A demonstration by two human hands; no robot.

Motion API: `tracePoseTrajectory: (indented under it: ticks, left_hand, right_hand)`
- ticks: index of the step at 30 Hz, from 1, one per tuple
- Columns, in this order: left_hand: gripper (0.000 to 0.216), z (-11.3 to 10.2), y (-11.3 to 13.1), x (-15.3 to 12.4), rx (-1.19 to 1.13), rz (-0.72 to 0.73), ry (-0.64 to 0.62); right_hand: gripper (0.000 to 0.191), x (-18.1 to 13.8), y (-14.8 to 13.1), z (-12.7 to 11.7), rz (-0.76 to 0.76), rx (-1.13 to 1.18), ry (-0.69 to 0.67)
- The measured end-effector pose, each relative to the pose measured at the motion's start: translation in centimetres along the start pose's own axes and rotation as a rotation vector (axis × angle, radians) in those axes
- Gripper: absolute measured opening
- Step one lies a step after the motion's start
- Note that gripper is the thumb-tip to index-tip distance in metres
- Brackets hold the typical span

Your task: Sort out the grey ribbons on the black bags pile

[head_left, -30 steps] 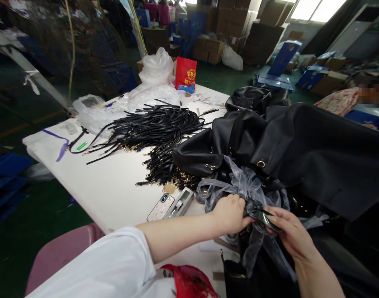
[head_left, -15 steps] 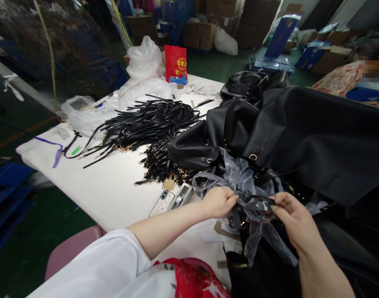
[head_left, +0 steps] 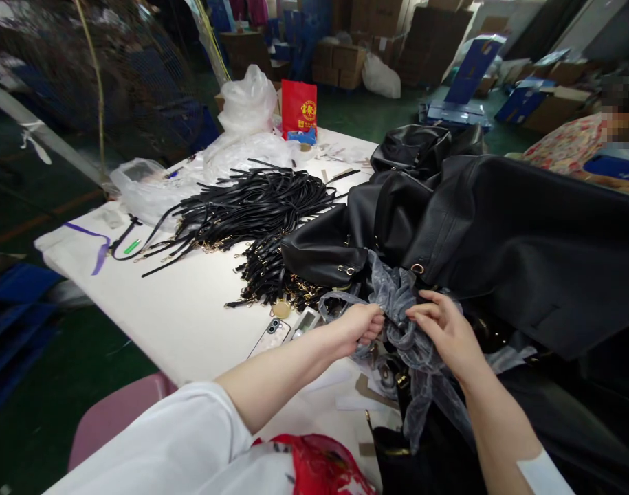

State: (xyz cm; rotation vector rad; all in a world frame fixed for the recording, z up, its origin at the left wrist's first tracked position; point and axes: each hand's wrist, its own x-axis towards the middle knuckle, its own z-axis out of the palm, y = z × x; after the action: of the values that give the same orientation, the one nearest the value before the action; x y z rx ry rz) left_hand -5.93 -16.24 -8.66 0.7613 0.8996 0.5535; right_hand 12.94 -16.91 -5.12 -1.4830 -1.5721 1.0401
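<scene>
My left hand [head_left: 366, 326] is closed in a fist at the left side of a bunched clear plastic wrap [head_left: 396, 292]. A short dark strap end [head_left: 390, 318] shows by its fingertips, partly hidden in the film. My right hand [head_left: 445, 331] pinches at the right side of the same wrap, thumb and fingers bent close together. Loose tails of the film hang down over a black bag [head_left: 401, 447] with a gold zipper. Larger black leather bags [head_left: 479, 227] with gold rings are heaped behind the hands.
Black straps [head_left: 257, 206] with gold clasps lie piled on the white table [head_left: 190, 320]. A phone [head_left: 270, 335], a roll of tape [head_left: 280, 309] and a red bag [head_left: 298, 108] are also there. A purple chair [head_left: 118, 416] stands at the left; another person is far right.
My right hand has moved left and up, closer to my left hand. My left hand has shifted slightly left. The dark strap stretched between them is now mostly hidden in bunched film.
</scene>
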Motion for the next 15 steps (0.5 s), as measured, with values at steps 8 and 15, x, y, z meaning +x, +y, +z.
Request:
tracePoseTrajectory:
  ticks: [8, 15]
  left_hand:
    - [0.03, 0.5, 2.1, -2.3, -0.078, -0.006, 0.009]
    - [0.031, 0.4, 3.2, -2.0, -0.067, 0.023, 0.036]
  right_hand:
    - [0.054, -1.4, 1.8, 0.9, -0.412, -0.726, 0.005]
    - [0.045, -6.4, 1.5, -0.8, -0.451, -0.728, 0.187]
